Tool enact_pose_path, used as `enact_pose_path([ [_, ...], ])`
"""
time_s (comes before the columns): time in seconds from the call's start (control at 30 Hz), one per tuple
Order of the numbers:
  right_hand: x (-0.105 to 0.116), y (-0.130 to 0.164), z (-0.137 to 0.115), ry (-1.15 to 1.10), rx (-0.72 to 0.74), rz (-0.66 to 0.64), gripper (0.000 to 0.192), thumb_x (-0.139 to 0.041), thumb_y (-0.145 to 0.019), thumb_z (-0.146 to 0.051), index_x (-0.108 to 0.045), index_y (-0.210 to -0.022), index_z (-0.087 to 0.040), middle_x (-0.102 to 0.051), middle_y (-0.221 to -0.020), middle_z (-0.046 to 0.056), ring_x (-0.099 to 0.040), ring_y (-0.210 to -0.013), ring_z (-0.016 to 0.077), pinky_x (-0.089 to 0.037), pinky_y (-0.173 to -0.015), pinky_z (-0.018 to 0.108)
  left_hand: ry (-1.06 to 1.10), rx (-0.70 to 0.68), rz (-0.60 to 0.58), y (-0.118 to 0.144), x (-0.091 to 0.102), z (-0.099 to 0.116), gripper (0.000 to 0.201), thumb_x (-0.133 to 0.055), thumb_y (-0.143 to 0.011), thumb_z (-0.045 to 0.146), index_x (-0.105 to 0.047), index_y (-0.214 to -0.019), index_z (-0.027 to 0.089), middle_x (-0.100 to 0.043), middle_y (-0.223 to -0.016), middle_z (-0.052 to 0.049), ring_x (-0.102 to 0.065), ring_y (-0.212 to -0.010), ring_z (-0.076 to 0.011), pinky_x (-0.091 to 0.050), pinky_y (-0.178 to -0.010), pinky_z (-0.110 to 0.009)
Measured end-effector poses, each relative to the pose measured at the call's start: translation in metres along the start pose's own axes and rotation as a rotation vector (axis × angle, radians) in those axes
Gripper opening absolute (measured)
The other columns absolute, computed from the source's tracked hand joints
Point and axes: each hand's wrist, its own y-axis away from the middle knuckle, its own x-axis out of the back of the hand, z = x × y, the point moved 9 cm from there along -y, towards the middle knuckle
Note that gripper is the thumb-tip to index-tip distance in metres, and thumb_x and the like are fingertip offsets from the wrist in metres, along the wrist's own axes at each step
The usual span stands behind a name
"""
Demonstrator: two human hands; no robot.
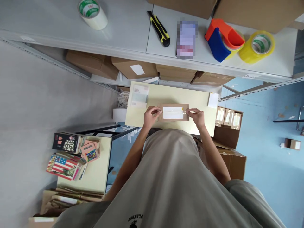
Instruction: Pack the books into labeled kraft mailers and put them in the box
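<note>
A flat brown cardboard parcel (173, 106) lies on a pale yellow table (166, 95) below me, with a white label (173, 112) stuck on its top. My left hand (151, 115) pinches the left end of the parcel at the label's edge. My right hand (197, 116) pinches the right end, by a small yellow mark. Both hands rest on the parcel, fingers curled.
A white shelf (133, 28) runs above, carrying a white tape roll (93, 13), a yellow-black utility knife (159, 29), an orange-blue tape dispenser (222, 38) and a yellow tape roll (257, 46). Cardboard boxes (133, 68) sit under it. Books (68, 152) lie on a side table at left. More boxes (228, 126) stand at right.
</note>
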Motion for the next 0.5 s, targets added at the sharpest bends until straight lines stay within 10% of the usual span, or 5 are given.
enact_pose_path([
  [0.5,-0.002,-0.005,0.002,-0.063,-0.047,-0.042,0.051,-0.107,-0.065,-0.064,-0.096,-0.096,-0.025,-0.094,-0.118,0.009,-0.084,-0.091,0.0268,-0.076,-0.095,0.051,0.081,0.136,-0.035,-0.004,-0.002,-0.014,0.036,-0.095,-0.087,0.052,-0.090,-0.105,0.022,-0.083,-0.118,-0.011,-0.086,-0.095,-0.0235,-0.077,-0.098,-0.046],
])
